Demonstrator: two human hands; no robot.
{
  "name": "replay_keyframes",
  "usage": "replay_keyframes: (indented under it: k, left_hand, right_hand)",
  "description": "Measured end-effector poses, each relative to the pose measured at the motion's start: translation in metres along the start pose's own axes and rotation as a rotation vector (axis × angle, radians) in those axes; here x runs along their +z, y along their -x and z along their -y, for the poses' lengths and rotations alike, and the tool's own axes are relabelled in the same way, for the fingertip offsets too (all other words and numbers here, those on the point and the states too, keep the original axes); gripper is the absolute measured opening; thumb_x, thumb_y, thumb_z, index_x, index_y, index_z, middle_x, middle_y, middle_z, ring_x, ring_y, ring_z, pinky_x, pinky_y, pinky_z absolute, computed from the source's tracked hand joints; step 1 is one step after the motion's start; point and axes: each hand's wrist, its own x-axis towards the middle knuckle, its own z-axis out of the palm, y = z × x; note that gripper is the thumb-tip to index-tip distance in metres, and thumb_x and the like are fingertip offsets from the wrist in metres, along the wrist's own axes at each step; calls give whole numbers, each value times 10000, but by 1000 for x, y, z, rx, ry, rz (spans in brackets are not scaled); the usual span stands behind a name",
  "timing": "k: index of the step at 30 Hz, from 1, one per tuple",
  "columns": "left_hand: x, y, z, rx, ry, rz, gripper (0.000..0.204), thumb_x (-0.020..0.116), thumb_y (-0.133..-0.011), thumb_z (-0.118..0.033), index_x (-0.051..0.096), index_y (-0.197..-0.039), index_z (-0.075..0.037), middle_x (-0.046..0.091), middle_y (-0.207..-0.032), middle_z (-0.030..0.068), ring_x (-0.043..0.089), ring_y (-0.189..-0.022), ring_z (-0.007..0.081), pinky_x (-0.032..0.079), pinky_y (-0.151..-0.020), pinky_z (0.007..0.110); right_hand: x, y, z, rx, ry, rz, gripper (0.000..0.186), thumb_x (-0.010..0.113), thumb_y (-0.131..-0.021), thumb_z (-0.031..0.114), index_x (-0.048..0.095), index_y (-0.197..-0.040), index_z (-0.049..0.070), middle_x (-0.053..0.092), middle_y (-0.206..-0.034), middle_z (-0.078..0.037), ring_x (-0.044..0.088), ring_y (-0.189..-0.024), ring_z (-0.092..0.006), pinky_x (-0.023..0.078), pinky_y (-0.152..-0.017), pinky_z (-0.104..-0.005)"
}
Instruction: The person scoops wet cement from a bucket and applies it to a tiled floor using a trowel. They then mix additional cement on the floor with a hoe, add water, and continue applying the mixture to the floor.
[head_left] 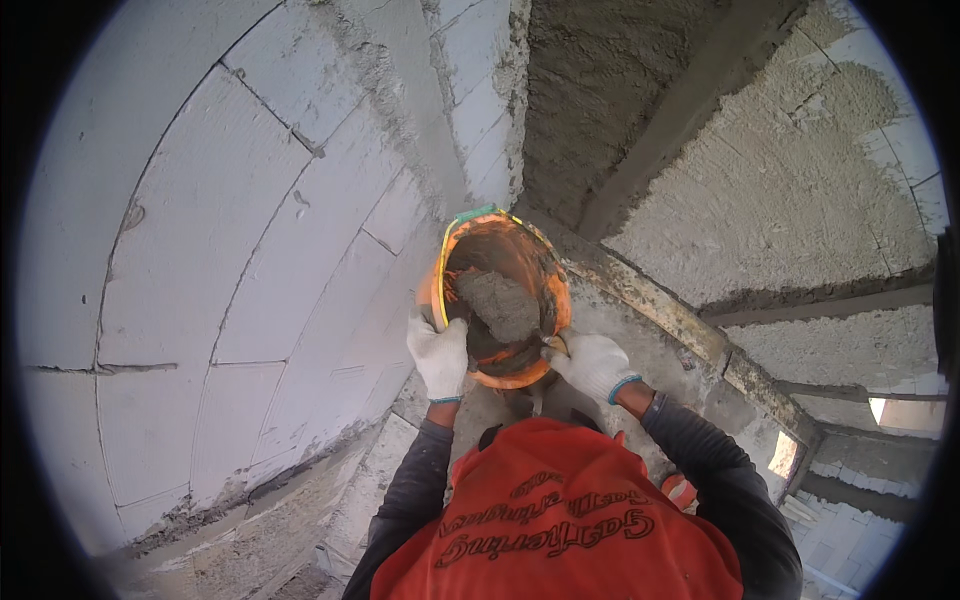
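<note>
Nearest to me, a person in a red top [560, 520] and dark sleeves [412, 485] is leaning over an orange bucket [515, 379]. The bucket is sitting between the two gloved hands, straight ahead of the chest, with its mouth facing up toward the head. The left hand [440, 358] is clamping the bucket's near left rim, with the thumb over the edge. The right hand [597, 364] is holding a short tan handle [552, 346] at the near right rim; what this handle is belonging to, I cannot tell.

Inside the bucket, a lump of grey mortar [500, 303] is lying farther forward than both grips. Its long axis is slanting from the far left toward the near right, so its near end is pointing to the right hand, which seems the nearer one. A yellow bail [443, 285] is running along the left rim, and its green grip [476, 213] is resting at the far rim.

A white block wall [270, 230] is standing close on the left side, leaving little room there. Beyond the bucket, to the right, a rough ledge [690, 320] is crossing the floor [640, 330]. Farther away, dark plaster [610, 110] and a paler, rough-coated wall [760, 200] are rising. Whether the bucket is touching the floor, I cannot see.
</note>
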Motion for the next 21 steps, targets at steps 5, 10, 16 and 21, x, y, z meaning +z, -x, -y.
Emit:
replay_keyframes:
  k: [5,10,16,21]
  left_hand:
    - [1,-17,37,-36,42,-57,242,710,-834,15,618,-1057,21,671,-876,76,629,-770,160,535,-702,340]
    - [-14,-13,62,-119,-50,-55,235,714,-832,1,620,-1046,20,676,-877,85,634,-775,170,535,-704,349]
    - [-16,-19,62,-229,-189,-87,236,719,-829,-16,629,-1044,21,684,-879,99,646,-783,187,538,-711,359]
    - [7,-34,54,-292,-227,-112,238,723,-826,-30,636,-1043,21,690,-881,110,656,-790,200,540,-716,368]
  right_hand:
    - [-15,-49,-16,-41,126,99,444,652,-969,400,703,-1245,55,777,-1050,-254,747,-1027,-452,580,-907,-554]
    - [-131,16,52,-285,320,-161,381,674,-927,349,705,-1215,101,772,-932,-226,755,-917,-465,599,-808,-569]
    - [-308,93,187,-1003,647,-558,430,676,-1000,461,719,-1241,107,750,-1006,-145,772,-904,-354,638,-770,-464]
    - [-410,152,296,-1537,733,-843,319,623,-1034,344,656,-1175,60,726,-806,-150,758,-696,-378,616,-616,-488]
